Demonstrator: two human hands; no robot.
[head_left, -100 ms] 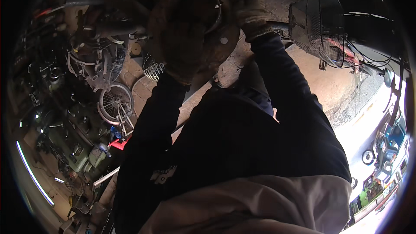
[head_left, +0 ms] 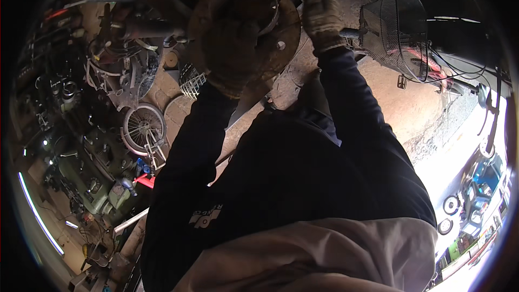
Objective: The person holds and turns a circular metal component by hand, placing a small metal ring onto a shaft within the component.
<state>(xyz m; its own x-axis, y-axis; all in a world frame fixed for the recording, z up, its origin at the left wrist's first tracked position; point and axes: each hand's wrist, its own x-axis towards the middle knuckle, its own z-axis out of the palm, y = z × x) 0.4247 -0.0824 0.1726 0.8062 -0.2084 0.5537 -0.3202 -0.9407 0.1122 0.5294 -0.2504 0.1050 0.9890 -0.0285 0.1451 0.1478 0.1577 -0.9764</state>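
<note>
A round, rusty metal flange with a short pipe collar (head_left: 290, 19) sits at the top centre, with a small hole through its plate. My left hand (head_left: 230, 51), in a dark work glove, lies over the near left part of the collar and flange. Its fingers curl at the collar's rim, deep in shadow. Just right of the plate, apart from it, is my right hand (head_left: 323, 16) in a dirty knitted glove. Its fingers bend away from me around something dark at the top edge that I cannot make out.
A black mesh bicycle basket (head_left: 386, 30) stands right of my right hand. Bicycle parts and a small spoked wheel (head_left: 144, 127) lie on the left, near a white wire basket (head_left: 193, 84). Dark green machinery (head_left: 89, 184) fills the far left. Bright daylight enters at lower right.
My right hand has shifted slightly right and toward me. The flange plate shows more light on its face, and my left hand stays on it.
</note>
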